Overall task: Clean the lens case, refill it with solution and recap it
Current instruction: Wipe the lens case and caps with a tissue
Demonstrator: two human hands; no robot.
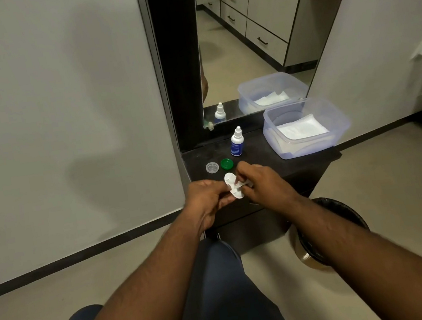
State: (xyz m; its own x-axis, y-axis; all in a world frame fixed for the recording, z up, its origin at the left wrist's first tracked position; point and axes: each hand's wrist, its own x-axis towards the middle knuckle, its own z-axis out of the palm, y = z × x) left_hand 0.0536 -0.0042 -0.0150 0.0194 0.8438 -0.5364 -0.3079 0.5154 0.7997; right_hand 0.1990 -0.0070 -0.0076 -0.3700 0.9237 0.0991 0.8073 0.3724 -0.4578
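Both hands hold the white lens case [233,188] above the counter [265,162] front edge: left hand [207,197] grip pinches its left side, right hand [259,182] grip pinches its right. Clear cap [212,167] and green cap [226,163] lie side by side behind it, solution bottle [237,142] upright beyond, tub [307,128] of wipes to the right.

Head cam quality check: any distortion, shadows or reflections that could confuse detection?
Head view: wide-angle bending, the mirror frame and baseboard lines splay outward; soft shadows of the person on the left wall; the mirror duplicates the bottle and tub; the white lens case, held between the left hand and right hand, looks slightly soft, detail hard to read.
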